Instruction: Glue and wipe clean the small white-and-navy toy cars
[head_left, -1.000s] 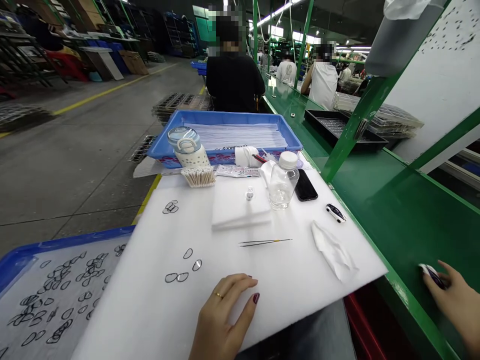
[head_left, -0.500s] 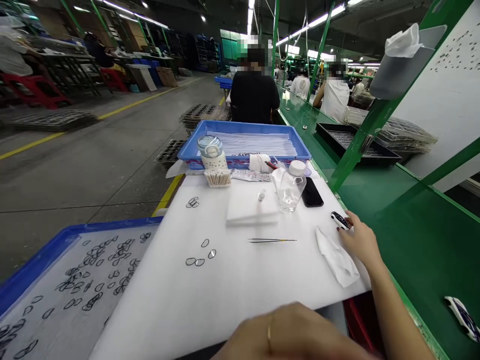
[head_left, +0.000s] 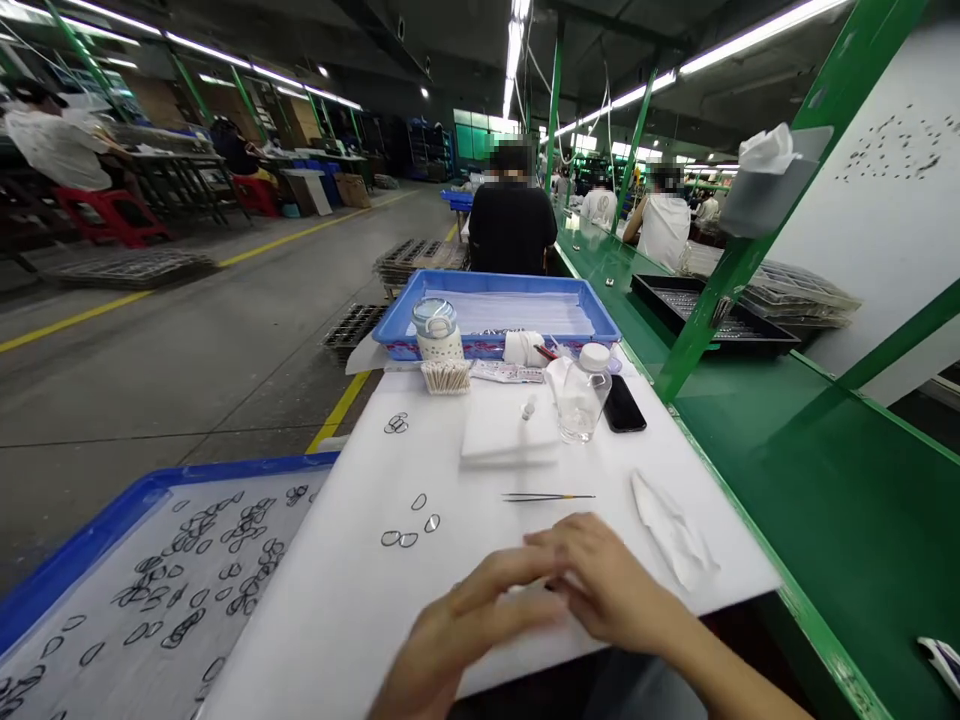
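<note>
My right hand (head_left: 611,580) is curled over the white work sheet near its front edge, fingers closed round something mostly hidden. In the earlier frame that hand touched a small white-and-black toy car, which no longer shows at the right edge. My left hand (head_left: 480,620), blurred, reaches in beside it with fingers stretched out and apart. Just beyond the hands lie tweezers (head_left: 547,496). A few thin dark rings (head_left: 408,540) rest to the left, with a small clump of rings (head_left: 396,423) farther back. To the right sits a crumpled white cloth (head_left: 671,530).
Behind stand a clear bottle (head_left: 583,400), a phone (head_left: 624,404), cotton swabs (head_left: 445,377), a lidded jar (head_left: 437,328) and a blue tray (head_left: 495,278). Another blue tray (head_left: 150,480) of rings is at left. A second toy car (head_left: 940,660) lies on the green bench (head_left: 847,480).
My right hand has left the right edge and come to the front middle, and the toy car there is gone. My left hand has moved up and left toward it. The view has tilted slightly upward.
</note>
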